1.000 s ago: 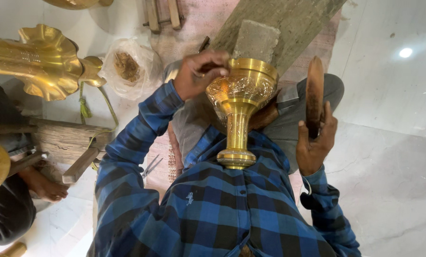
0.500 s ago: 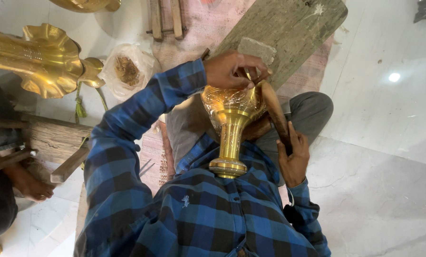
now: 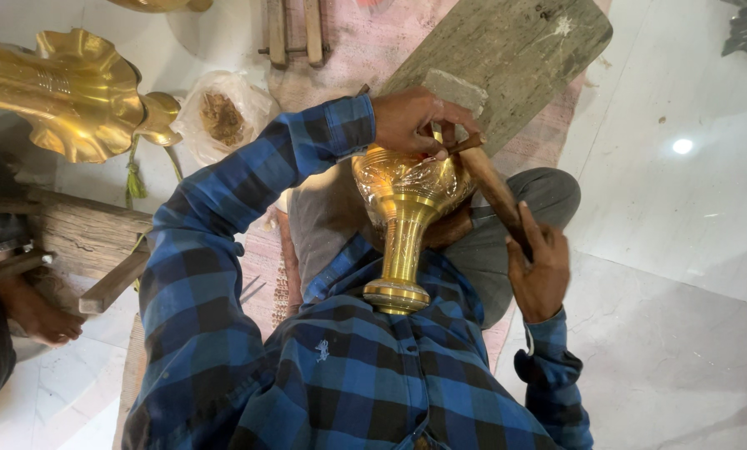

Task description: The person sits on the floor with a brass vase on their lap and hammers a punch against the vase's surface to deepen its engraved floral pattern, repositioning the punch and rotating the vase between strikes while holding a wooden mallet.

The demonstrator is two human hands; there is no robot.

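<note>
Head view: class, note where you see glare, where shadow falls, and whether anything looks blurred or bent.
Head view: a bright lamp reflection on the glossy white floor; highlights shine on the brass goblet and the fluted brass piece; shadow falls under the wooden board; both hands, left and right, look sharp; wide-angle lens stretches the checked shirt at the bottom edge.

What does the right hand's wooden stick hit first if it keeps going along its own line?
Most likely the brass goblet: the wooden stick in the right hand points up-left at the bowl's rim, where the left hand grips. Its tip already seems to touch there, though depth is unclear.
</note>
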